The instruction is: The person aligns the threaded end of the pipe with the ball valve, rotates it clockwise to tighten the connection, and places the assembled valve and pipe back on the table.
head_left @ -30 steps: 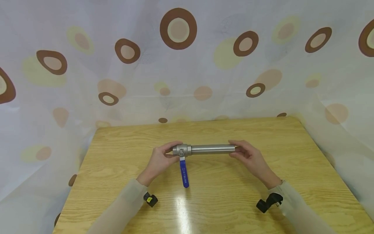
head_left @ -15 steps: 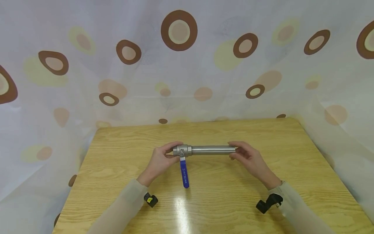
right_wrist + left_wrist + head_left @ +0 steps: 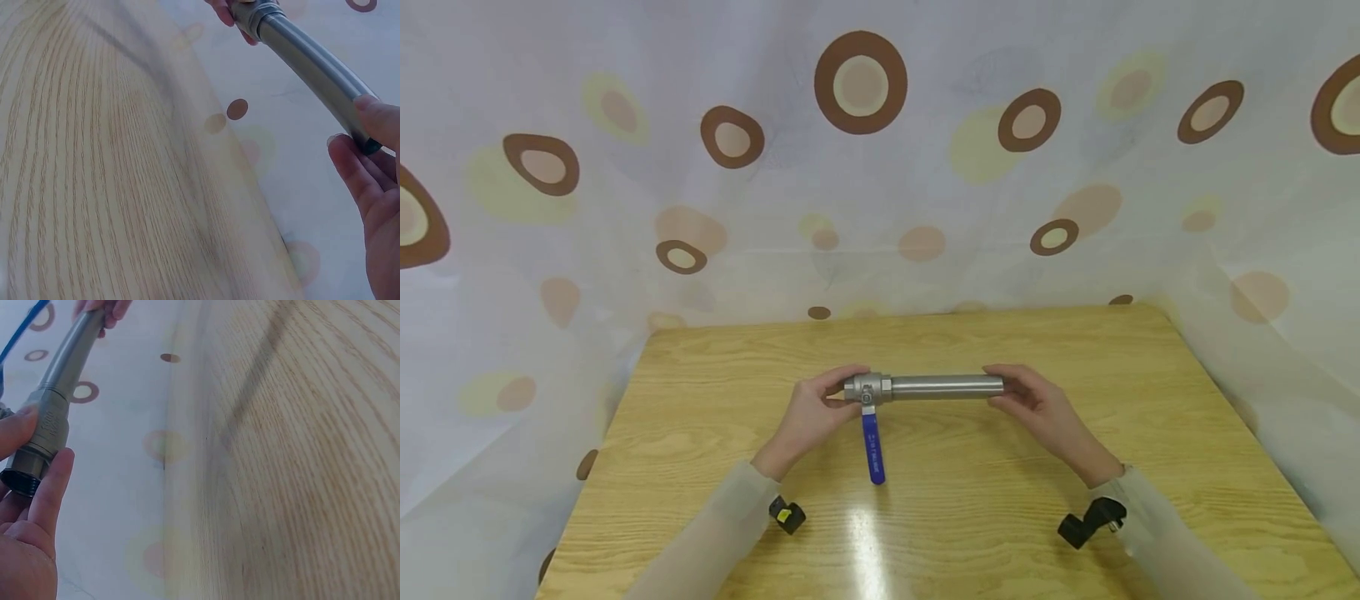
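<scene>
A steel ball valve (image 3: 867,387) with a blue lever (image 3: 873,446) joins a plain steel pipe (image 3: 946,386), the whole piece level above the table. My left hand (image 3: 811,416) grips the valve's left end between thumb and fingers; the left wrist view has the valve body (image 3: 47,425) with its open threaded end facing the palm. At the pipe's far right end, my right hand (image 3: 1054,416) pinches it with thumb and fingers. In the right wrist view the pipe (image 3: 319,69) runs down to the right hand (image 3: 375,181). The lever hangs toward the table's front.
Below the piece lies a wood-grain table (image 3: 970,500), with a bright light reflection near its front. A pale curtain (image 3: 925,167) with brown and yellow round patterns stands behind the table and along both sides. Small black devices (image 3: 787,515) are strapped to both wrists.
The background and table sit slightly lower in the head view. Both hands keep their hold on the valve and pipe, with no clear movement between them.
</scene>
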Demonstrator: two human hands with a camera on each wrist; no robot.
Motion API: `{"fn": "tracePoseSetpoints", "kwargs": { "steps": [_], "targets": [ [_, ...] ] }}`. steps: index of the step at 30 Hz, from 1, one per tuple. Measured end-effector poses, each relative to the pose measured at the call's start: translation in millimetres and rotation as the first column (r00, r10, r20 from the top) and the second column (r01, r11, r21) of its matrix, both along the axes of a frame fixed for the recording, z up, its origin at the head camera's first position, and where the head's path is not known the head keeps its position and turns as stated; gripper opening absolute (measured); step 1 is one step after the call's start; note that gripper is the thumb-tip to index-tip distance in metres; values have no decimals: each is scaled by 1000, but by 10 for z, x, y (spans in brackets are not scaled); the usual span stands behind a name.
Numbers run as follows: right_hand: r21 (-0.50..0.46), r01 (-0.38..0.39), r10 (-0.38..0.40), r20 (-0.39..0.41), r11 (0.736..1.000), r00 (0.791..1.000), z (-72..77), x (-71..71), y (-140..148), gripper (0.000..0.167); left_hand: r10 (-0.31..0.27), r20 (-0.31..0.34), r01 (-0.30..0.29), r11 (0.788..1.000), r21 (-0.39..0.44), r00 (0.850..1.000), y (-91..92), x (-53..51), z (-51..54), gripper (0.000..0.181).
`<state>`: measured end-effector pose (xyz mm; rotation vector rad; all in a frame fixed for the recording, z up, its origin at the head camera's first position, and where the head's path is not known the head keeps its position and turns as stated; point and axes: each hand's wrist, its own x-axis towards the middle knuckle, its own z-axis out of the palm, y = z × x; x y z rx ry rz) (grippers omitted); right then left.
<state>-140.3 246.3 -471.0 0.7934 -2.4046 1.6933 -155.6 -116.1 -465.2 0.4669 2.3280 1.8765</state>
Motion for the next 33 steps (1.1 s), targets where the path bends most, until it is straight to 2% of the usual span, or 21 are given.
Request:
{"fn": "tracePoseSetpoints", "kwargs": {
  "steps": [5, 13, 18, 22, 28, 33],
  "targets": [
    [-33, -35, 35, -13, 999, 999, -12, -2, -12, 48, 5, 7, -5, 1000, -3, 1000, 0, 17, 2, 53],
    [39, 19, -20, 45, 999, 999, 7, 26, 9, 43, 2, -14, -2, 1000, -15, 1000, -1, 20, -15, 52],
    [18, -9, 9, 23, 1000, 1000, 11, 23, -13, 48, 1, -26, -1, 1000, -8, 1000, -3, 27, -19, 52],
    [8, -14, 14, 26, 1000, 1000, 5, 18, -16, 45, -5, -40, 5, 1000, 1, 999, -7, 28, -29, 51],
    [12, 22, -23, 63, 1000, 998, 29, 12, -7, 42, -4, -52, 3, 1000, -4, 999, -10, 23, -25, 51],
    [-3, -4, 4, 108, 1000, 994, 51, 15, -8, 48, -2, -58, 1, 1000, -6, 998, -13, 28, -10, 50]
  ]
}}
